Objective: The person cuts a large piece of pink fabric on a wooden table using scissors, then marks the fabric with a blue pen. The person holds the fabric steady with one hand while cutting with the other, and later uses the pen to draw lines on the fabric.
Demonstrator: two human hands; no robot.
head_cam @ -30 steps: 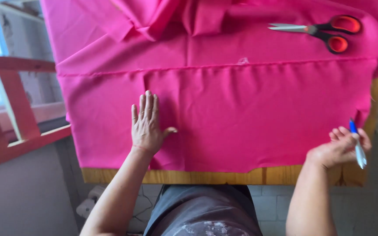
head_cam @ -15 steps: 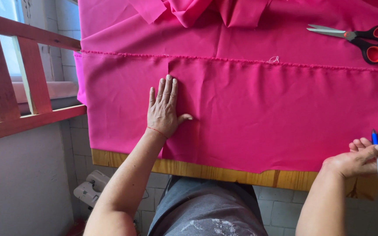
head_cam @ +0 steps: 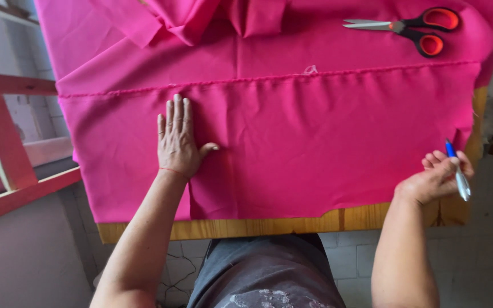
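A sheet of bright pink fabric [head_cam: 315,131] covers a wooden table [head_cam: 269,227]. My left hand [head_cam: 177,140] lies flat on the fabric, palm down, fingers together and pointing away from me. My right hand [head_cam: 436,178] hovers at the fabric's right corner near the table edge and grips a blue and white pen [head_cam: 457,171], tip up. Red and black scissors [head_cam: 412,28] rest shut on the fabric at the far right. More pink fabric is bunched in folds [head_cam: 223,17] at the far side.
A red wooden railing [head_cam: 7,142] stands to the left of the table. Tiled floor shows below the table's near edge, and my grey-clothed lap [head_cam: 263,274] is against it.
The view has shifted, so the table sits more to the left. My left hand stays flat on the fabric. My right hand still holds the pen at the right corner.
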